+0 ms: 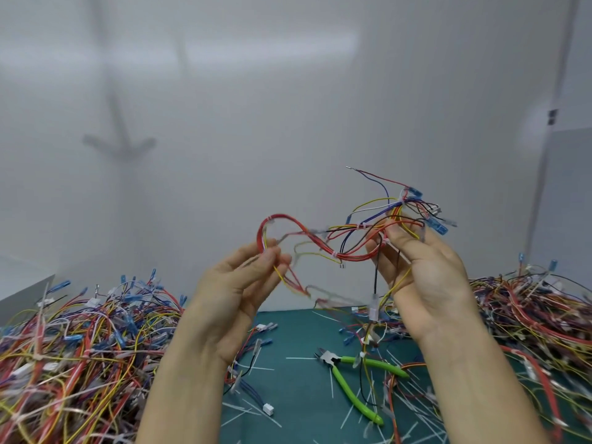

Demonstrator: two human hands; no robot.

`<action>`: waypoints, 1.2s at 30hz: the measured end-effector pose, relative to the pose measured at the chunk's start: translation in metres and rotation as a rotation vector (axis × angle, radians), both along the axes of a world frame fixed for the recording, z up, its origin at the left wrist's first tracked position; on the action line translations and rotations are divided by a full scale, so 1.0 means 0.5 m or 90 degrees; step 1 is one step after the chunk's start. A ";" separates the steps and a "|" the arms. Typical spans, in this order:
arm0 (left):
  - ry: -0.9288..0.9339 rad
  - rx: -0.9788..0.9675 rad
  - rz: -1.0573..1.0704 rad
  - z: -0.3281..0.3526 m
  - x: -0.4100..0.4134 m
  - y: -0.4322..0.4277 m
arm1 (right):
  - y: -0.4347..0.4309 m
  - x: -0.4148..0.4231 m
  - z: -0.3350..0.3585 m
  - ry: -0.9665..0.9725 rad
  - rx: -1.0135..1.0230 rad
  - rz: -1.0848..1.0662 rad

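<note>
The multicoloured wire harness with white ties point(334, 253) was held above the green mat point(298, 331), its long axis running left to right from the left hand point(237, 283), which pinched the red loop, to the right hand point(426, 277), which gripped the branched end.

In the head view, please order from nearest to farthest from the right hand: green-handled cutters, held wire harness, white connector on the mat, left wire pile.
1. wire harness, gripped by the right hand itself.
2. green-handled cutters, on the mat below it.
3. white connector, lower left on the mat.
4. left wire pile, far left.
</note>
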State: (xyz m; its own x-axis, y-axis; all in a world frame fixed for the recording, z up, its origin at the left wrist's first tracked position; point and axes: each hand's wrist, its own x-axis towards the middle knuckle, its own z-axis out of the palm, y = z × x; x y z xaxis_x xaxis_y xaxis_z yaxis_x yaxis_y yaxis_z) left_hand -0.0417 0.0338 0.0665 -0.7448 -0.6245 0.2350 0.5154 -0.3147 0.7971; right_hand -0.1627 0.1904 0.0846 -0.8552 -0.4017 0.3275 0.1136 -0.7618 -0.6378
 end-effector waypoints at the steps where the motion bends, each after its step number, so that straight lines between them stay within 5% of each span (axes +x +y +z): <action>1: -0.062 -0.060 0.058 -0.010 -0.001 -0.001 | 0.001 0.000 0.001 0.009 0.002 -0.005; 6: -0.407 -0.422 0.169 -0.058 -0.013 -0.013 | 0.006 0.006 0.002 0.062 0.048 -0.030; 14: -0.579 -0.666 0.012 -0.043 -0.016 0.024 | 0.018 0.013 0.008 0.207 0.164 -0.105; 17: -0.627 -0.897 0.313 -0.011 -0.008 0.061 | 0.020 0.015 0.009 0.241 0.184 -0.125; 19: -0.402 -0.837 0.383 0.014 -0.001 0.084 | 0.017 0.016 0.010 0.277 0.208 -0.164; 21: -0.257 -0.791 0.297 0.036 0.005 0.104 | 0.014 0.022 0.012 0.332 0.227 -0.196; 28: -0.190 -0.715 0.303 0.023 -0.029 0.145 | -0.006 0.047 0.006 0.384 0.297 -0.230; 36: -0.040 -0.431 0.233 0.039 -0.039 0.129 | -0.001 0.074 0.022 0.480 0.325 -0.265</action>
State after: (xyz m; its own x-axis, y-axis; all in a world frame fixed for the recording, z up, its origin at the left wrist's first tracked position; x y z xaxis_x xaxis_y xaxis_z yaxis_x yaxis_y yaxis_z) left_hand -0.0612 0.0982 0.0862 -0.5432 -0.5689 0.6175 0.4394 0.4341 0.7865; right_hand -0.1259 0.1899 0.0955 -0.5999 -0.3613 0.7138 -0.6684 -0.2639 -0.6954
